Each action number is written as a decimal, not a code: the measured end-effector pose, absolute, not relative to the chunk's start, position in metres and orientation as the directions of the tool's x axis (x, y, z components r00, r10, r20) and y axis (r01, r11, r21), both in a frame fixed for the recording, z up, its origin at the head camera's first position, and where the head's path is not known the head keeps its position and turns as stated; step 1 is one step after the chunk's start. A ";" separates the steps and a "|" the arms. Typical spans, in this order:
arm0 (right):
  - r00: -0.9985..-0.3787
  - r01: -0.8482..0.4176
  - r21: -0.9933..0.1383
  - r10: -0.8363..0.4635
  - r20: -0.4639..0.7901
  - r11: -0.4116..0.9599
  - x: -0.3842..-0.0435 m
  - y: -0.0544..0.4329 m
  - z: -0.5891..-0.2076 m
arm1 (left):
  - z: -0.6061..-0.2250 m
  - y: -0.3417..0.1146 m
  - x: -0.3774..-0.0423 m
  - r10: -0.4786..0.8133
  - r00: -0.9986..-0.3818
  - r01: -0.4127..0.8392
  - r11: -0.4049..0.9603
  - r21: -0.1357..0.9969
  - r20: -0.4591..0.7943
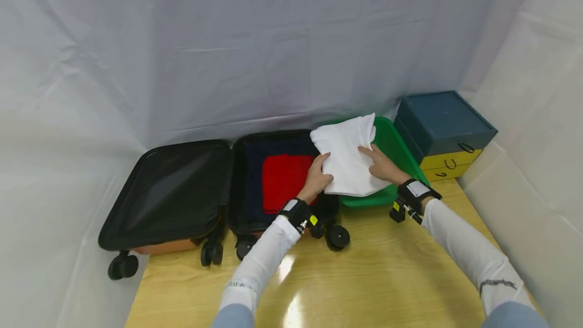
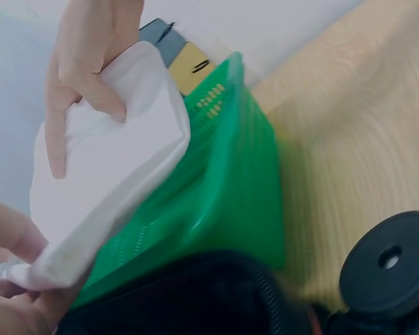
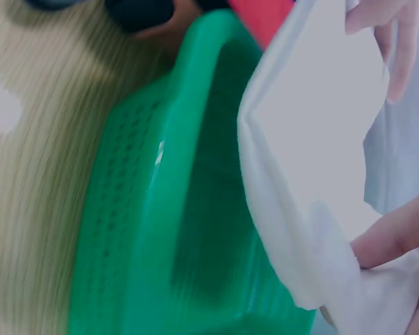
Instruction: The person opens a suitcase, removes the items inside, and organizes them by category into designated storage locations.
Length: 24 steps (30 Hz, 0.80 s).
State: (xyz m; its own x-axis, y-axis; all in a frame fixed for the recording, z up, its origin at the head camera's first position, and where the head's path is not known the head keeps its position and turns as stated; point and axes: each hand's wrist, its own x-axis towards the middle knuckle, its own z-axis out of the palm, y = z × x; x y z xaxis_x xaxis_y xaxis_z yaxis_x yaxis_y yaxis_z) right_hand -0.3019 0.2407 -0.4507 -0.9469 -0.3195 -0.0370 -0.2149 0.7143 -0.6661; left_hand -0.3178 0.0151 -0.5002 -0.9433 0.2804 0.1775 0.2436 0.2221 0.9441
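Observation:
A folded white cloth is held up over the green basket and the near side of the open suitcase. My left hand grips the cloth's left edge, with the thumb on top; in the left wrist view that edge lies between thumb and fingers. My right hand holds the right side. In the right wrist view its thumb presses into the white cloth, and part of the hand is hidden beneath. Red folded cloth lies on dark blue cloth inside the suitcase.
The suitcase's black-lined other half lies open at the left, and black wheels stick out toward me. Behind the basket on the right stands a drawer box in dark blue and yellow. Wooden tabletop spreads in front; white sheeting hangs around.

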 end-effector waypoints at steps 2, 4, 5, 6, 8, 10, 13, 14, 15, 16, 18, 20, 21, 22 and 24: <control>-0.945 -0.208 -0.659 -0.322 -0.054 0.723 -0.302 0.246 -0.454 | -0.504 0.020 -0.315 0.290 -0.937 0.272 0.244 0.931 0.197; -0.944 -0.214 -0.641 -0.324 -0.058 0.737 -0.303 0.251 -0.459 | -0.508 0.025 -0.312 0.298 -0.930 0.301 0.275 0.913 0.217; -0.944 -0.216 -0.636 -0.326 -0.058 0.741 -0.303 0.252 -0.461 | -0.501 0.028 -0.306 0.298 -0.936 0.278 0.303 0.912 0.187; -0.945 -0.218 -0.626 -0.323 -0.057 0.748 -0.304 0.254 -0.464 | -0.501 0.030 -0.304 0.301 -0.937 0.276 0.322 0.906 0.178; -0.949 -0.218 -0.604 -0.310 -0.051 0.767 -0.305 0.256 -0.469 | -0.502 0.034 -0.302 0.315 -0.934 0.276 0.346 0.897 0.166; -0.956 -0.207 -0.579 -0.290 -0.054 0.789 -0.305 0.257 -0.474 | -0.503 0.036 -0.299 0.327 -0.936 0.251 0.361 0.898 0.130; -0.962 -0.185 -0.557 -0.265 -0.065 0.809 -0.308 0.258 -0.481 | -0.503 0.037 -0.295 0.337 -0.939 0.198 0.376 0.905 0.066; -0.963 -0.180 -0.552 -0.260 -0.069 0.814 -0.310 0.259 -0.483 | -0.502 0.037 -0.295 0.337 -0.940 0.187 0.379 0.906 0.053; -0.964 -0.179 -0.547 -0.258 -0.070 0.818 -0.311 0.259 -0.486 | -0.502 0.037 -0.294 0.334 -0.942 0.175 0.384 0.907 0.040; -0.964 -0.179 -0.539 -0.257 -0.073 0.823 -0.312 0.259 -0.489 | -0.502 0.037 -0.293 0.331 -0.943 0.169 0.383 0.908 0.036; -0.962 -0.185 -0.521 -0.261 -0.076 0.834 -0.314 0.259 -0.495 | -0.500 0.038 -0.292 0.326 -0.945 0.162 0.382 0.910 0.031; -0.961 -0.183 -0.503 -0.262 -0.091 0.845 -0.316 0.257 -0.501 | -0.499 0.039 -0.291 0.331 -0.943 0.157 0.366 0.917 0.029; -0.959 -0.186 -0.494 -0.266 -0.095 0.849 -0.317 0.256 -0.504 | -0.498 0.040 -0.290 0.335 -0.942 0.156 0.355 0.922 0.031; -0.958 -0.189 -0.482 -0.268 -0.100 0.855 -0.317 0.255 -0.506 | -0.498 0.040 -0.290 0.343 -0.939 0.155 0.346 0.925 0.028; -0.955 -0.207 -0.455 -0.280 -0.099 0.866 -0.318 0.254 -0.511 | -0.498 0.042 -0.288 0.356 -0.934 0.146 0.341 0.929 0.016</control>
State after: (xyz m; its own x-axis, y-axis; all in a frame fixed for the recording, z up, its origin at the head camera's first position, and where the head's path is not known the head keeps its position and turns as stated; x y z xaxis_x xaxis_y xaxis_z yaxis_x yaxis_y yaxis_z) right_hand -0.3179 0.2544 -0.5112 -0.9549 -0.2799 -0.0992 -0.2067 0.8664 -0.4547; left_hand -0.2876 0.0415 -0.4976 -0.9342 0.3563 0.0162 0.1462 0.3410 0.9286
